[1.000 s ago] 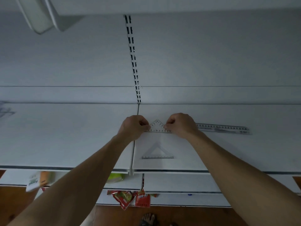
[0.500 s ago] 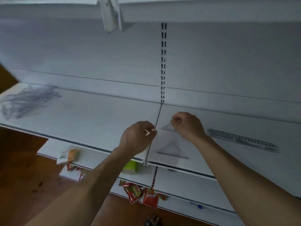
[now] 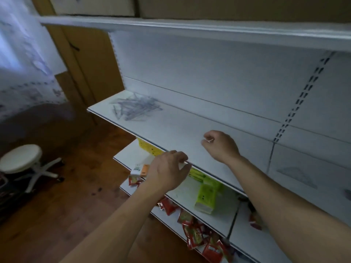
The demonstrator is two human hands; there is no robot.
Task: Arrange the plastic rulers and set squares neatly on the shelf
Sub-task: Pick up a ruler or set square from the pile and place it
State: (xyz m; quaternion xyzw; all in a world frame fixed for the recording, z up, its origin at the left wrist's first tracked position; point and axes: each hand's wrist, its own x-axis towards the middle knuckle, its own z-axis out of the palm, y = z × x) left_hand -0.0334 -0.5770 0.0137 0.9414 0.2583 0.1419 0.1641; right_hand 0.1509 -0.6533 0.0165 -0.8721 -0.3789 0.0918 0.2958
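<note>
- The left hand (image 3: 169, 169) hovers at the front lip of the shelf (image 3: 180, 130), fingers loosely curled, gripping nothing
- The right hand (image 3: 221, 145) hangs over the board, fingers curled in, thumb meeting forefinger; whether it pinches anything I cannot tell
- Off to the right, one clear set square (image 3: 296, 174) lies flat, seemingly already placed
- Far left sits a jumbled pile of rulers and set squares (image 3: 134, 109), well apart from both hands
- This looks like the fetching step: next comes a reach left to lift one piece cleanly from the tangle
</note>
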